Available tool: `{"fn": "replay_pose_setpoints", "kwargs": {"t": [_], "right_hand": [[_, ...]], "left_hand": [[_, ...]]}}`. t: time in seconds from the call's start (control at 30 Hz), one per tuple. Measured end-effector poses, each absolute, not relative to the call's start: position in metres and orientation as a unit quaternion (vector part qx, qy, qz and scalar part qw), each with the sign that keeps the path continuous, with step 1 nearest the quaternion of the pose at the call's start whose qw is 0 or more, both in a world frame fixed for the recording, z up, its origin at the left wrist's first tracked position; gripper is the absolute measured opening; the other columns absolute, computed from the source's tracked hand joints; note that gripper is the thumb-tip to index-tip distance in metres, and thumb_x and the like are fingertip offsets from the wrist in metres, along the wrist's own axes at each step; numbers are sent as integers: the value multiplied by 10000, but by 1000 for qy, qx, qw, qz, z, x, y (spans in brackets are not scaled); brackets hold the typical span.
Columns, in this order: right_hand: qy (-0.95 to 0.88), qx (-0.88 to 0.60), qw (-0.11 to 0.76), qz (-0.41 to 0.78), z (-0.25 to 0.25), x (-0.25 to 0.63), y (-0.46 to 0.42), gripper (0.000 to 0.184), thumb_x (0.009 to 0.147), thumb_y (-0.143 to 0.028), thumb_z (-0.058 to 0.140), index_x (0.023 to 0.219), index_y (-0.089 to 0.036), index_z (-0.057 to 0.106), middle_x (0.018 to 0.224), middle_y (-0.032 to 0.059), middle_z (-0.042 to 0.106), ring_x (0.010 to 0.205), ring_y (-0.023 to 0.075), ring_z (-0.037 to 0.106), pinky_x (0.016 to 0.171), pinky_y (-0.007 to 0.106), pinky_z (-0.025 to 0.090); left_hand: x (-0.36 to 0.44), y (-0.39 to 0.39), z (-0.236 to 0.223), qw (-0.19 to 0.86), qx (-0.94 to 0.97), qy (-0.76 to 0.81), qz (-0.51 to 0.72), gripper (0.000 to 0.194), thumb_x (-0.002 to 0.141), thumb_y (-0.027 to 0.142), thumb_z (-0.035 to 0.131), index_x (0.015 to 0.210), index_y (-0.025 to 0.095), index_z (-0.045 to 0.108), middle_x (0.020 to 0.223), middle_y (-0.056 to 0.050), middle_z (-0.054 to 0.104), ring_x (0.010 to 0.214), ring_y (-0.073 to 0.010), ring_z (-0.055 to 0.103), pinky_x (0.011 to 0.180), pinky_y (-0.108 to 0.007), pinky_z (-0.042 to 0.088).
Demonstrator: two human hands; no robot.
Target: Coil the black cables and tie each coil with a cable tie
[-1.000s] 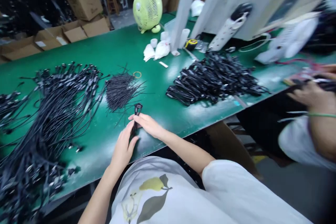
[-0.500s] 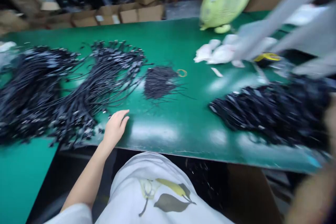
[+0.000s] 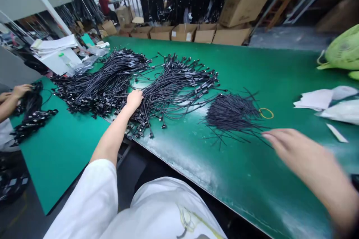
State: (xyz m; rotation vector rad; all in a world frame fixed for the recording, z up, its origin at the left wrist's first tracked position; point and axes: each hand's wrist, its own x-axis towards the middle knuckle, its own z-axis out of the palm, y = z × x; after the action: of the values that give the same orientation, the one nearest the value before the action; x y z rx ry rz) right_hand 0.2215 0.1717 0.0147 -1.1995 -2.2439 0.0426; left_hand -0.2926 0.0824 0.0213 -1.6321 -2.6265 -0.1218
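Note:
My left hand (image 3: 135, 99) is on the near-left part of a heap of black cables (image 3: 179, 82) with small connectors at their ends. Its fingers are curled down around cables, and the fingertips are partly hidden. My right hand (image 3: 291, 145) is a little blurred, fingers together and pointing left. Its tips are at the right-hand ends of a bundle of thin black ties (image 3: 230, 114); whether one is pinched between them I cannot make out. Left of the first heap lies a second heap of black cables (image 3: 103, 78).
A yellow rubber band (image 3: 266, 113) lies on the green table (image 3: 174, 153) beside the ties. White cloth-like pieces (image 3: 316, 99) and a green fan (image 3: 343, 50) are at right. Another person's hand (image 3: 22, 90) handles cables at far left. Cardboard boxes (image 3: 183, 33) line the back.
My view has swung left. My left hand has gone from above bare table to the cable heap. My right hand has come from the dark pile at far right to the ties.

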Motion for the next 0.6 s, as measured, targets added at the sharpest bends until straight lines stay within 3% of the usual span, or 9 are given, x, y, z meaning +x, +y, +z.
{"fn": "replay_pose_setpoints", "kwargs": {"t": [0.13,0.2,0.27,0.33,0.4,0.47,0.6], "right_hand": [[-917,-314,237,70,11,143,185,420,923,-547,393,969,-268,705,1036,151,674,869,252,665,739,402,518],[-923,-296,236,70,25,91,176,396,939,-406,429,1249,-214,584,1223,155,593,1003,252,637,809,395,525],[-932,-258,237,93,39,32,170,510,917,-325,490,1407,-200,420,1370,155,476,1063,224,609,836,369,521],[-951,-194,213,111,45,-24,174,542,875,-274,571,1394,-205,430,1403,129,447,1146,193,560,891,320,490],[-969,-174,140,105,46,-64,190,325,853,-210,592,1176,-185,613,1204,94,601,1053,165,594,860,267,472],[-968,-203,117,91,50,-84,212,180,860,-131,539,977,-144,675,1010,92,663,931,161,618,813,258,461],[-938,-257,231,37,89,-77,233,293,924,-84,360,1052,-104,623,1069,130,640,992,182,580,860,293,425]], "left_hand": [[-277,65,29,45,-588,-799,-118,233,951,244,398,977,171,617,1112,-112,600,1039,-218,538,924,-318,397],[-254,53,32,14,-635,-744,-209,268,967,267,353,952,193,610,1070,-75,603,925,-177,574,881,-290,419],[-227,43,38,-74,-655,-699,-280,302,970,287,329,883,198,605,950,-39,610,733,-139,570,780,-273,444],[-205,36,47,-157,-647,-677,-312,290,956,314,354,844,199,596,842,-12,600,640,-126,538,693,-266,442],[-198,29,56,-197,-641,-671,-315,192,906,337,462,868,204,595,843,-5,606,656,-131,537,666,-264,434],[-210,20,62,-210,-629,-684,-303,152,856,347,538,884,208,592,846,-4,616,669,-136,535,664,-268,430],[-264,-1,53,-244,-523,-721,-384,218,870,399,480,870,197,564,743,-3,609,645,-143,541,663,-278,452]]}}
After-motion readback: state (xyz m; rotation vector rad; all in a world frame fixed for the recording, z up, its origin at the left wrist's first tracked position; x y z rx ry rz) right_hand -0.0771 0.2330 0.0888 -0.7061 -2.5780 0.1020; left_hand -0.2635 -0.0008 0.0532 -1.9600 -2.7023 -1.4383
